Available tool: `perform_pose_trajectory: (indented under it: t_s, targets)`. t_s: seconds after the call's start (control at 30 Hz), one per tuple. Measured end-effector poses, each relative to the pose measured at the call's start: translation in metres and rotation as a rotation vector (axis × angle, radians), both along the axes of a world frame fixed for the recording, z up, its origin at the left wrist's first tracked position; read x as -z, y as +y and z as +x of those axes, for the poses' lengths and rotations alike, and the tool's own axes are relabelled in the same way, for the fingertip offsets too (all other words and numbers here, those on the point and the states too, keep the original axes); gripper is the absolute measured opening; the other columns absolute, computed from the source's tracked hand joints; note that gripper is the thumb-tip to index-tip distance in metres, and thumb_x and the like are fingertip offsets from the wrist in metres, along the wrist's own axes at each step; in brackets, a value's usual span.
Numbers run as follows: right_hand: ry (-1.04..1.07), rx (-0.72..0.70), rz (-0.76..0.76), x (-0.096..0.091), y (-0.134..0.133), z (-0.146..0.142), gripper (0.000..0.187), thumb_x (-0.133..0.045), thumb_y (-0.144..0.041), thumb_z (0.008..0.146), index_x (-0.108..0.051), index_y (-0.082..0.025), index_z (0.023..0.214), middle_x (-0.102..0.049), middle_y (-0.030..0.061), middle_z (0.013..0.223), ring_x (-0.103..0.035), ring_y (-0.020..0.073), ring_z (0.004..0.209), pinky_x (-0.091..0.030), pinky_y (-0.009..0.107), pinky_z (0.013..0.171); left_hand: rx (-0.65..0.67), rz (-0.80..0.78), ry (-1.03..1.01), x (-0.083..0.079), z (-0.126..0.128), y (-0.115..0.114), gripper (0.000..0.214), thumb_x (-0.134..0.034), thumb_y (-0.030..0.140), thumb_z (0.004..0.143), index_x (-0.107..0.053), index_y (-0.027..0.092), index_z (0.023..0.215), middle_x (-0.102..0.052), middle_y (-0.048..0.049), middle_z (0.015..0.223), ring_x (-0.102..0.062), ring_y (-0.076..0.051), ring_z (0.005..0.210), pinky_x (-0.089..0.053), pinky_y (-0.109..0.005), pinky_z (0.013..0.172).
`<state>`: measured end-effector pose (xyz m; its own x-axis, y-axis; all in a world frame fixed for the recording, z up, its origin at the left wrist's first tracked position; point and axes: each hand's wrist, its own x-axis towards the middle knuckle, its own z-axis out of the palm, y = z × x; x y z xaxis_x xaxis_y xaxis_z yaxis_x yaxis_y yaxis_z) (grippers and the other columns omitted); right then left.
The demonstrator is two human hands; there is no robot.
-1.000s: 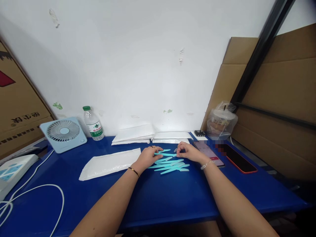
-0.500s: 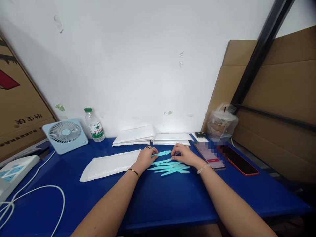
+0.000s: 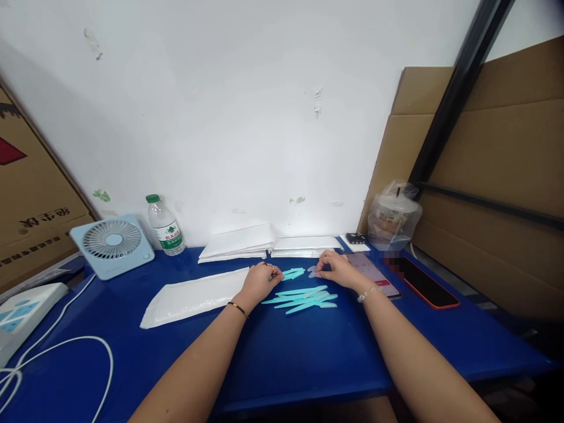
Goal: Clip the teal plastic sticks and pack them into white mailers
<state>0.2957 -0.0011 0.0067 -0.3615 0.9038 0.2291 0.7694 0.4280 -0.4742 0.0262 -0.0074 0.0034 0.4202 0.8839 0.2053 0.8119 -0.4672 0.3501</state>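
My left hand (image 3: 264, 281) pinches a few turquoise eyebrow razors (image 3: 294, 274) by one end, just above the blue table. Between the fingertips of my right hand (image 3: 337, 270) are small clear plastic caps (image 3: 312, 271), a short gap from the razors' other end. Several more turquoise razors (image 3: 304, 298) lie loosely crossed on the table, nearer to me than both hands. A white padded envelope (image 3: 194, 296) lies flat to the left, its right end beside my left hand.
Stacked white envelopes (image 3: 235, 242) and more envelopes (image 3: 306, 245) rest against the wall. A light blue fan (image 3: 112, 244) and a water bottle (image 3: 166, 229) stand at left. At right are a phone (image 3: 374, 271), a red-edged phone (image 3: 429, 283) and a bagged drink cup (image 3: 393, 217).
My right hand has moved slightly right, away from the razors in my left hand, and clear caps now show in its fingers. The view has shifted a little.
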Motion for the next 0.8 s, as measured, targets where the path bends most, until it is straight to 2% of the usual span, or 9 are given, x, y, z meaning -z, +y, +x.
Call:
perform_pose_trajectory:
  t_s: [0.2, 0.37, 0.47, 0.63, 0.73, 0.8]
  targets:
    - [-0.042, -0.123, -0.138, -0.011, -0.013, 0.010, 0.021, -0.067, -0.045, 0.075, -0.068, -0.025, 0.083, -0.058, 0.0013, 0.095, -0.055, 0.0215, 0.092, -0.028, 0.042, 0.094, -0.021, 0.069, -0.059, 0.003, 0.001, -0.001, 0.017, -0.058, 0.034, 0.080, -0.066, 0.027, 0.094, -0.065, -0.0005, 0.092, -0.054, -0.021, 0.093, -0.039, -0.032, 0.078]
    - [-0.095, -0.184, -0.180, -0.008, -0.015, 0.003, 0.018, -0.065, -0.041, 0.077, -0.067, -0.023, 0.079, -0.057, 0.0025, 0.094, -0.054, 0.0219, 0.092, -0.029, 0.041, 0.091, 0.141, 0.027, -0.090, -0.004, 0.007, -0.012, 0.024, -0.053, 0.045, 0.083, -0.067, 0.026, 0.090, -0.067, -0.0001, 0.090, -0.055, -0.019, 0.090, -0.038, -0.030, 0.080]
    - [-0.078, -0.197, -0.140, -0.006, -0.014, -0.003, 0.015, -0.062, -0.037, 0.080, -0.065, -0.022, 0.081, -0.057, 0.0026, 0.094, -0.054, 0.0217, 0.095, -0.030, 0.040, 0.091, 0.191, -0.016, -0.045, -0.005, 0.011, -0.015, 0.019, -0.057, 0.041, 0.081, -0.068, 0.027, 0.085, -0.068, 0.0020, 0.085, -0.055, -0.019, 0.090, -0.037, -0.030, 0.081]
    - [-0.069, -0.145, -0.058, -0.007, -0.011, -0.002, 0.011, -0.059, -0.031, 0.082, -0.062, -0.021, 0.079, -0.056, 0.0028, 0.094, -0.053, 0.0215, 0.096, -0.030, 0.040, 0.091, 0.072, -0.055, -0.042, -0.004, 0.005, -0.008, 0.015, -0.056, 0.033, 0.080, -0.068, 0.025, 0.078, -0.068, 0.0020, 0.084, -0.056, -0.017, 0.086, -0.038, -0.027, 0.075]
    - [-0.055, -0.051, -0.034, -0.009, -0.008, 0.006, 0.012, -0.057, -0.031, 0.083, -0.062, -0.021, 0.079, -0.057, 0.0036, 0.095, -0.053, 0.0215, 0.095, -0.029, 0.042, 0.093, -0.026, -0.088, -0.043, -0.003, -0.004, -0.002, 0.019, -0.053, 0.036, 0.080, -0.069, 0.025, 0.078, -0.068, 0.0004, 0.083, -0.055, -0.018, 0.086, -0.039, -0.027, 0.071]
    - [-0.037, -0.009, -0.017, -0.011, -0.008, 0.009, 0.012, -0.056, -0.031, 0.083, -0.063, -0.022, 0.081, -0.057, 0.0041, 0.097, -0.052, 0.0216, 0.095, -0.029, 0.043, 0.093, -0.052, -0.078, -0.054, -0.002, -0.007, -0.001, 0.022, -0.054, 0.040, 0.079, -0.069, 0.025, 0.085, -0.067, -0.0008, 0.085, -0.055, -0.020, 0.087, -0.040, -0.028, 0.072]
